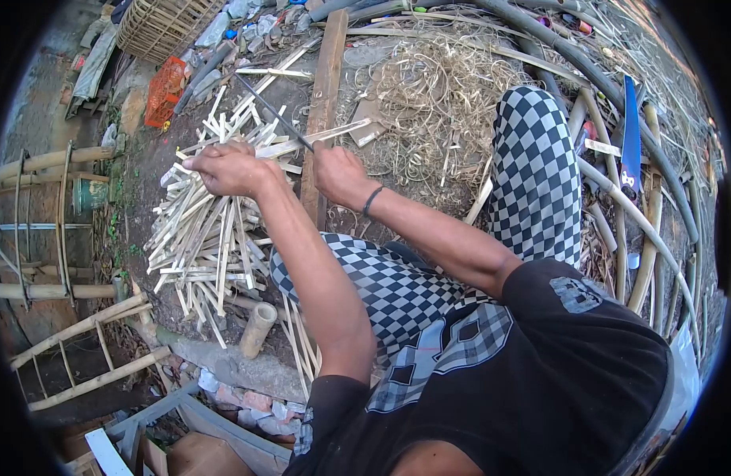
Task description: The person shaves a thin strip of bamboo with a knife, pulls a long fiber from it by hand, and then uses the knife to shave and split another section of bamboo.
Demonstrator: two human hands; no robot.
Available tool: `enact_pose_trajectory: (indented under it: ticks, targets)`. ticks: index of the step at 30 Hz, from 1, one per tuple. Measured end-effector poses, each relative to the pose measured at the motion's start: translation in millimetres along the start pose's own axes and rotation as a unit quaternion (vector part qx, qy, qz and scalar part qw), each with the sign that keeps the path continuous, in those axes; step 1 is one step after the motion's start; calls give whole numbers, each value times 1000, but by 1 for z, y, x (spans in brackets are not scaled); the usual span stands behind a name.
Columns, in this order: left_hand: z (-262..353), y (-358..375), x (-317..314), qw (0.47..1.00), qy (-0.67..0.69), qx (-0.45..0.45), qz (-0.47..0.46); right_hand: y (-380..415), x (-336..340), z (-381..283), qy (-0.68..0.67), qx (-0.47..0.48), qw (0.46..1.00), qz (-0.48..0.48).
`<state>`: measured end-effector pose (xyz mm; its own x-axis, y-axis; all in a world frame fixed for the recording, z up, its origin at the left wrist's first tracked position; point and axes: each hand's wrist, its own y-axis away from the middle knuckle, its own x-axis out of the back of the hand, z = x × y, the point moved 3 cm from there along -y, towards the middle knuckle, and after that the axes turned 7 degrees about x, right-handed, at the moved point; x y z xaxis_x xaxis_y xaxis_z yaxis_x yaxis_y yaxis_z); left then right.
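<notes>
My left hand (pixel 223 168) is closed round the near end of a pale split bamboo strip (pixel 334 131). The strip reaches to the right across a wooden plank (pixel 327 75). In my closed right hand (pixel 339 174), which has a dark band at the wrist, is a knife with a long, thin, dark blade (pixel 270 109). Its blade slants up and left over the strip, and my fingers hide the handle. Below my left hand lies a large heap of split bamboo sticks (pixel 211 226). Curly shavings (pixel 437 95) are piled beyond the plank.
A blue-bladed saw (pixel 631 139) lies at the right among bamboo poles (pixel 651 214). An orange plastic crate (pixel 165 91) and a woven basket (pixel 155 32) are at upper left. A bamboo ladder (pixel 96 349) and a short bamboo piece (pixel 259 329) are at lower left.
</notes>
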<state>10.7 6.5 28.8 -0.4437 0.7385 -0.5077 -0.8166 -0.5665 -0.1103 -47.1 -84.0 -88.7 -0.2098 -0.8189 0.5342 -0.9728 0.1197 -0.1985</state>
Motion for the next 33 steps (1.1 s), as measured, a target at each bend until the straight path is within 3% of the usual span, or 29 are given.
enact_pose_trajectory:
  ticks: [3,5,8,14,17,20,23,27,30,33]
  targets:
    - [-4,7,-4,999,1,21,30,3,14,-13,17,6,1000,-2]
    - [-6,10,-8,999,21,26,-5,12,21,-19,-21,21,1000,6]
    - [-5,7,-1,1000,-2,8,0,4,-22,36,-13,-4,1000,12]
    - [-6,3,-7,999,10,25,27,4,14,-3,17,-4,1000,-6]
    - [-3,9,-8,1000,-14,8,-12,7,-6,28,0,-28,1000,4]
    - [-4,-5,6,1000,-14,17,8,3,-30,73,33,-47,998,1]
    - [-5,-2,2,999,7,32,26,-9,-13,66,56,-69,995,-38]
    - [-6,5,-7,1000,-11,7,-4,-2,-1,32,45,-3,999,-4]
    - [-1,13,-11,998,-27,6,-54,1,-19,78,27,-47,998,23]
    - [-3,10,-8,999,-21,8,-25,-7,-27,132,78,-123,989,5]
